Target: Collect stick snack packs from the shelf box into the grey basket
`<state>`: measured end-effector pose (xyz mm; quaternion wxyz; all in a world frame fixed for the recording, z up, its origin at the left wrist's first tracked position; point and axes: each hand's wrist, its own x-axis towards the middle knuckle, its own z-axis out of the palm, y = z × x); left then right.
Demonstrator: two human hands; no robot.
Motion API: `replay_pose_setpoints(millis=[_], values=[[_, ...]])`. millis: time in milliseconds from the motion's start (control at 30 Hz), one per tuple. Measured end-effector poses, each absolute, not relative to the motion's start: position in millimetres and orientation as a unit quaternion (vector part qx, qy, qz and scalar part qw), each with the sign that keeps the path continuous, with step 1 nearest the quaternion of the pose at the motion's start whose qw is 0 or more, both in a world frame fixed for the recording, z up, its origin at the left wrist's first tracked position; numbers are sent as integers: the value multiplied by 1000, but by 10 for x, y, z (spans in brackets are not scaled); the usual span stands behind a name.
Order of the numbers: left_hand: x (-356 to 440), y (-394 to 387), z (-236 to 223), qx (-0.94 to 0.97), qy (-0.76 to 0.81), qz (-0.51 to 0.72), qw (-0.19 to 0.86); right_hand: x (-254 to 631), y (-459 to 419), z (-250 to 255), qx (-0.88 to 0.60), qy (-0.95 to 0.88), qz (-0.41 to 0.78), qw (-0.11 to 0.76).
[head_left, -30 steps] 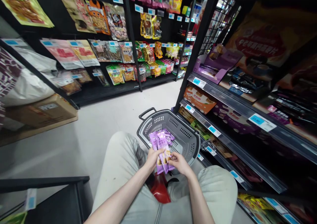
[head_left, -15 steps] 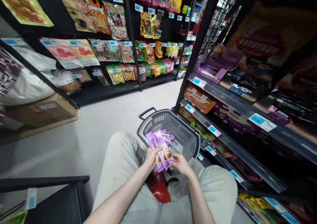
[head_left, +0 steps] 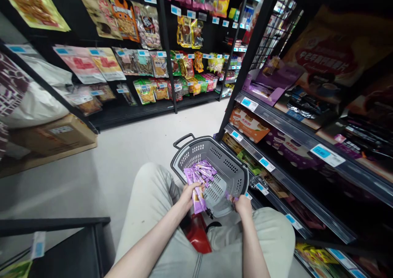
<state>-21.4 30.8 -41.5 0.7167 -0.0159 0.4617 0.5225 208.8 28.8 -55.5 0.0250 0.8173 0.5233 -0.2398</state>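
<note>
My left hand [head_left: 187,197] is closed around a few long purple sachets [head_left: 199,203], over the near left rim of a grey shopping basket [head_left: 222,152]. Off to the right, my right hand [head_left: 243,206] is a fist above the basket's near right side. A purple sachet [head_left: 231,197], smeared by motion, sticks out of its fingers. More purple sachets [head_left: 207,168] lie in a loose pile on the left of the basket's floor, partly behind those in my left hand.
Close on the right stands a black shelf unit [head_left: 273,169] with packets and boxes. Snack bags hang on a black rack [head_left: 129,118] ahead. A cardboard box [head_left: 55,134] sits at left. Between my knees is something red [head_left: 198,235].
My right hand has moved right, away from my left hand, with a purple sachet in it. Fewer sachets show in my left hand, which has stayed in place.
</note>
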Motion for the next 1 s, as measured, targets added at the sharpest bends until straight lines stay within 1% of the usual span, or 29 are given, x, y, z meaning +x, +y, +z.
replay_pose_setpoints(millis=[67,167,400,567,633,733,800,900,1000], values=[[-205,302,-393,-13,452,512,730,2059,307,-604,819,526,-228,36],[-197,295,-368,8,431,513,743,1923,446,-633,807,542,-233,20],[-187,276,-340,55,411,488,768,1606,1051,-457,762,596,-244,-72],[-160,263,-357,127,411,487,761,1587,1009,-339,690,648,-307,-94],[-142,262,-374,175,429,495,735,1544,841,-329,648,649,-373,-142],[-115,252,-393,279,493,504,652,1414,568,-322,588,570,-492,-294],[-94,234,-392,364,537,488,584,1315,443,-310,566,522,-523,-364],[-59,196,-378,455,566,448,521,1230,381,-299,568,503,-516,-398],[-26,175,-365,465,545,435,546,1256,401,-306,569,469,-539,-408]])
